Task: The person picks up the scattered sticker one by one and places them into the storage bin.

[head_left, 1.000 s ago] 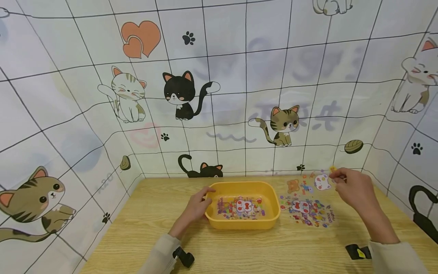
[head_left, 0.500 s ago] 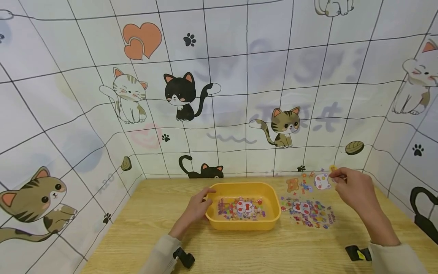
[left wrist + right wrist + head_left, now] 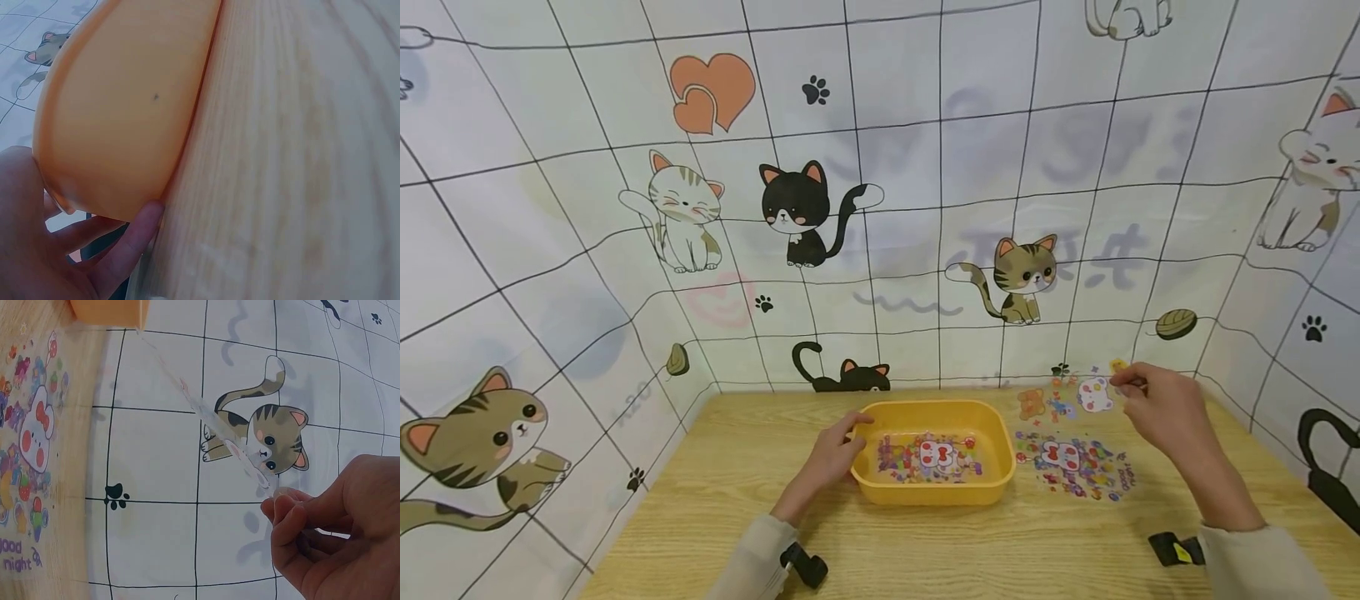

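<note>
A yellow plastic basin (image 3: 932,492) stands on the wooden table, and my left hand (image 3: 831,450) holds its left end, fingers at the rim and along the outer wall. Inside the basin lies a clear sticker sheet (image 3: 936,454) with a white rabbit and many small pictures. My right hand (image 3: 1165,408) pinches the right edge of another clear sticker sheet (image 3: 1094,394), printed with a white animal face and a brown bear. In the right wrist view this raised sheet (image 3: 237,453) appears nearly edge-on, its corner between thumb and fingers. A third sticker sheet (image 3: 1067,458) lies flat right of the basin.
The light wooden table (image 3: 925,550) meets a wall sheet (image 3: 895,233) with a black grid and cartoon cats at the back. Similar covering rises at both sides. Each wrist wears a black strap, and a camera (image 3: 805,567) sits at the left one.
My right hand has shifted slightly left with the pinched sticker sheet, which moved left too. The left hand and the basin have stayed in place.
</note>
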Demonstrator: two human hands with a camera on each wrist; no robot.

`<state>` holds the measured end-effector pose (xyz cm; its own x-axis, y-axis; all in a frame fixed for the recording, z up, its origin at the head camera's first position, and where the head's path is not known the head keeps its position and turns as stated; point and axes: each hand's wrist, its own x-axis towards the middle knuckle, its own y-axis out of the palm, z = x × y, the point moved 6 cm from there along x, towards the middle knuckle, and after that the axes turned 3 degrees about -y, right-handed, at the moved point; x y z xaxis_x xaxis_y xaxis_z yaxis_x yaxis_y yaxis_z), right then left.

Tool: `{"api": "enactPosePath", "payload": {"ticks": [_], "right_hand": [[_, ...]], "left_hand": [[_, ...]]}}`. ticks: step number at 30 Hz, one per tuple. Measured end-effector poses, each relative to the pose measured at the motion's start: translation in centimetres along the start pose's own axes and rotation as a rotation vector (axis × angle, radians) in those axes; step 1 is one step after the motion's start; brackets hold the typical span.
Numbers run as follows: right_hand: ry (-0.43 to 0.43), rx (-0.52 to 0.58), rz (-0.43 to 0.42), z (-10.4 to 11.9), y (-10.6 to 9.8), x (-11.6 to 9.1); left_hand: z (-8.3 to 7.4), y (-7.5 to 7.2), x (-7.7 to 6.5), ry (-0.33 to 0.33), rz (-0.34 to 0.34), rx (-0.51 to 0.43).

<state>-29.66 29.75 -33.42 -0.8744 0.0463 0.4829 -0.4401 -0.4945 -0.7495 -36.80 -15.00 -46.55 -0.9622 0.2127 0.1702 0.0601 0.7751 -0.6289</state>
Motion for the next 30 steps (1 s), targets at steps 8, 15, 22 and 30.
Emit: {"api": "enactPosePath", "payload": {"ticks": [8, 15, 22, 30], "right_hand": [[-0.027, 0.018, -0.007, 1.8, 0.0, 0.7], [-0.045, 0.044, -0.011, 3.4, 0.1, 1.2], [-0.069, 0.076, -0.002, 4.8, 0.9, 1.4], [-0.071, 0.156, 0.078, 6.0, 2.8, 1.6]], "left_hand": [[-0.1, 0.0, 0.0, 0.004, 0.001, -0.002], [0.1, 0.0, 0.0, -0.002, -0.005, 0.008], [0.1, 0.0, -0.1, -0.003, -0.005, 0.003], [0.2, 0.0, -0.1, -0.004, -0.002, 0.002]]}}
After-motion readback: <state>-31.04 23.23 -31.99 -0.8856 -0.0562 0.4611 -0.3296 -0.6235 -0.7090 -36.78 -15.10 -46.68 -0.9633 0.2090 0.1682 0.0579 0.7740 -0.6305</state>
